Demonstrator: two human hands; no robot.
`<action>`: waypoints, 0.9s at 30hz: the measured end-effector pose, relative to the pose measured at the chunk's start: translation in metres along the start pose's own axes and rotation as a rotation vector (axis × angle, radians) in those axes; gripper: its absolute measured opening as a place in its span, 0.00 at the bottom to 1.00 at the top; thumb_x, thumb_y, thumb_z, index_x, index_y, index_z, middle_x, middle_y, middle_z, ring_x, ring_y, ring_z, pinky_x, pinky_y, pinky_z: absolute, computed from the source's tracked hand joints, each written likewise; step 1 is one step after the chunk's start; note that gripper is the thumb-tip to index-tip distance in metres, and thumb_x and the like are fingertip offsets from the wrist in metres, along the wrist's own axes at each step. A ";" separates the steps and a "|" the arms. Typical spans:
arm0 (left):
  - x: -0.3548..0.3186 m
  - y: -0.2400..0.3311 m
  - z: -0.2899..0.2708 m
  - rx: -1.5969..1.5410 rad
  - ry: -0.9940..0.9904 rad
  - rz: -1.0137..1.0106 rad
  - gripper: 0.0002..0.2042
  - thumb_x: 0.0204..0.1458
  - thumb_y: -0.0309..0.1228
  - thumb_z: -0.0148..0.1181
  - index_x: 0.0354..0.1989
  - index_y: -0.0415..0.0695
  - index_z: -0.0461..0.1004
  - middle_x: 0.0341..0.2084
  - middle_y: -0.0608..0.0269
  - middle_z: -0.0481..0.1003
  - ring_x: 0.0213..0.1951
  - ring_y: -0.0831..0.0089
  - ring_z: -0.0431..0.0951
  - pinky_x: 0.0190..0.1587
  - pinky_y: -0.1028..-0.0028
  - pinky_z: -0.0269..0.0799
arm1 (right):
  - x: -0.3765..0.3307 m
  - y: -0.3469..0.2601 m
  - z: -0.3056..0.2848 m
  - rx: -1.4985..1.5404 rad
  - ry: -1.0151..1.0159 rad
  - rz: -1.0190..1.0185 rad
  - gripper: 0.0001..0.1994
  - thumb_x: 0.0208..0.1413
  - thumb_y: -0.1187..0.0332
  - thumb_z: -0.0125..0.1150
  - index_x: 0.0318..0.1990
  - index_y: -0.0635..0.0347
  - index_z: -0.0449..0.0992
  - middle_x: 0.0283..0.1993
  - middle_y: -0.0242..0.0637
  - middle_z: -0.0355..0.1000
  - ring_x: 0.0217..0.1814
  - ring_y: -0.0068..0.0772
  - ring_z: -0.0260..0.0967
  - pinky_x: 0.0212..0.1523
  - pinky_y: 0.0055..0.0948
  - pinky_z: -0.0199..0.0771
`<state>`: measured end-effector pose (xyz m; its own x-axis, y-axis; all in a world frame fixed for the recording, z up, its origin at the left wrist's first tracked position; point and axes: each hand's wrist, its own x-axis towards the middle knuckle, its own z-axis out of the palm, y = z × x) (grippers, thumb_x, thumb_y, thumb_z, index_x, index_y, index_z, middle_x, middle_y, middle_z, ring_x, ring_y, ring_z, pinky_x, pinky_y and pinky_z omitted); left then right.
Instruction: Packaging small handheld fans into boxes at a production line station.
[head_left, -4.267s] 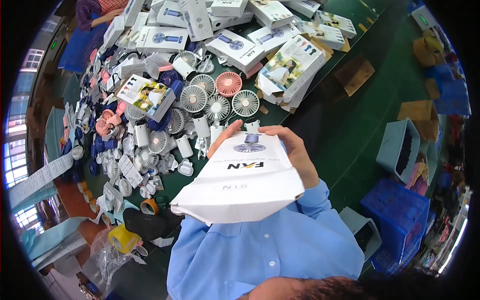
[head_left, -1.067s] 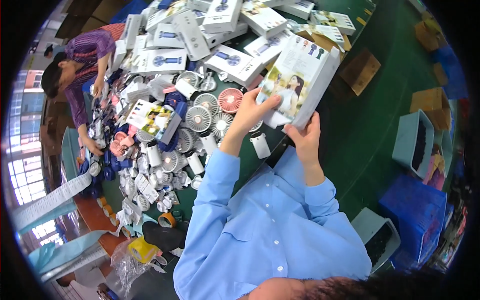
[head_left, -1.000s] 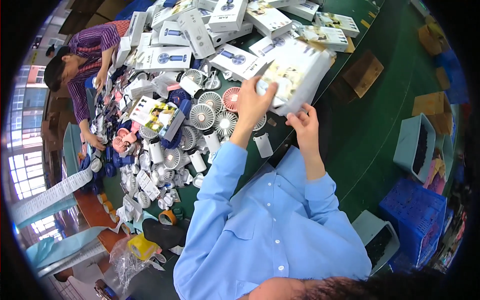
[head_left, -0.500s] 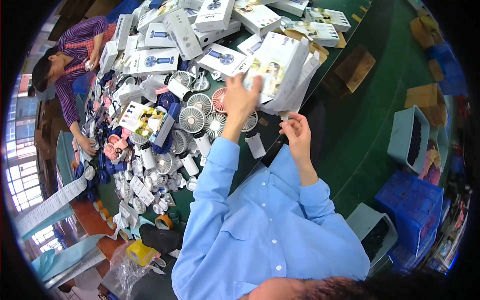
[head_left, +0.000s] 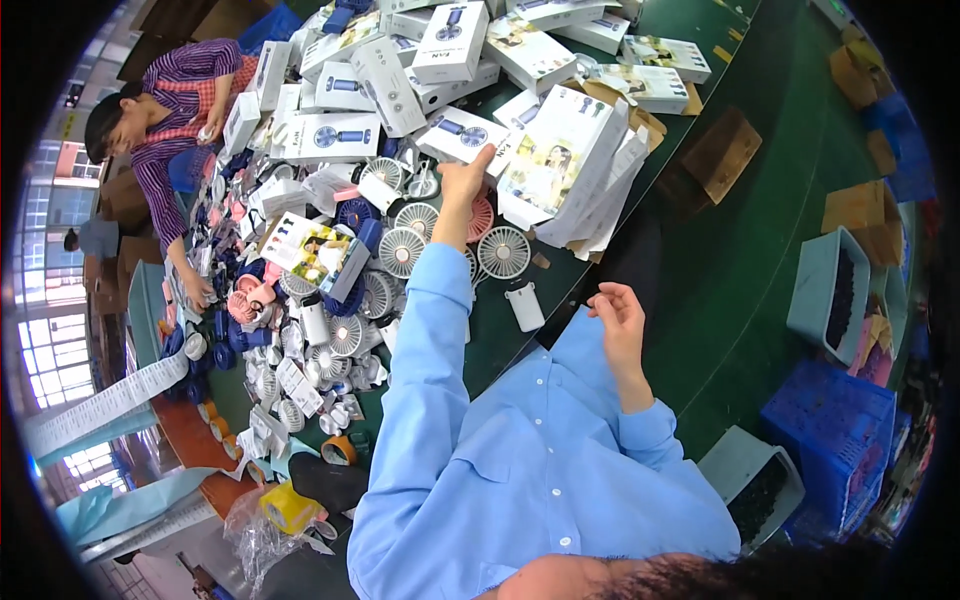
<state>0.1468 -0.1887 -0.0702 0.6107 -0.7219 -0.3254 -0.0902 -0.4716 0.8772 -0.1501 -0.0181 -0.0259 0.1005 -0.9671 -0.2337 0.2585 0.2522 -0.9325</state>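
Left of the photo box (head_left: 550, 165), the left hand (head_left: 463, 183) hides part of a fan box (head_left: 455, 135); whether it grips, I cannot tell. Below the photo box, the right hand (head_left: 617, 318) curls loosely, empty. The left wrist partly covers a pink fan (head_left: 481, 219).

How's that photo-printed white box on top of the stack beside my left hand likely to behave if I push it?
The photo-printed white box probably keeps its shape, given its flat panels and straight edges. It may slide easily, as its printed face looks smooth. The uneven stack beneath could shift with it.
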 end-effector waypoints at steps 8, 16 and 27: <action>-0.102 0.023 -0.054 -1.104 -0.285 -0.224 0.20 0.54 0.42 0.50 0.52 0.46 0.66 0.44 0.63 0.73 0.46 0.68 0.74 0.44 0.67 0.71 | -0.004 0.001 -0.017 0.009 0.073 0.011 0.09 0.55 0.75 0.54 0.43 0.67 0.68 0.33 0.35 0.70 0.34 0.21 0.67 0.38 0.21 0.69; -0.148 -0.016 -0.061 -0.050 0.285 0.613 0.19 0.45 0.26 0.64 0.46 0.38 0.69 0.46 0.53 0.68 0.50 0.65 0.68 0.55 0.67 0.60 | 0.006 -0.010 0.002 0.035 -0.048 -0.005 0.12 0.54 0.75 0.55 0.46 0.67 0.67 0.36 0.36 0.70 0.38 0.22 0.67 0.41 0.23 0.70; -0.205 0.002 -0.059 0.173 0.433 1.189 0.23 0.41 0.38 0.69 0.45 0.49 0.68 0.46 0.55 0.63 0.56 0.54 0.59 0.61 0.48 0.49 | -0.010 -0.060 0.048 0.368 -0.387 -0.040 0.41 0.48 0.63 0.65 0.65 0.59 0.45 0.52 0.38 0.64 0.56 0.28 0.61 0.54 0.28 0.63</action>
<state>0.0678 -0.0118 0.0195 0.2865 -0.5352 0.7946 -0.8363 0.2650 0.4800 -0.1202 -0.0220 0.0460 0.4126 -0.9108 -0.0172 0.5818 0.2779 -0.7644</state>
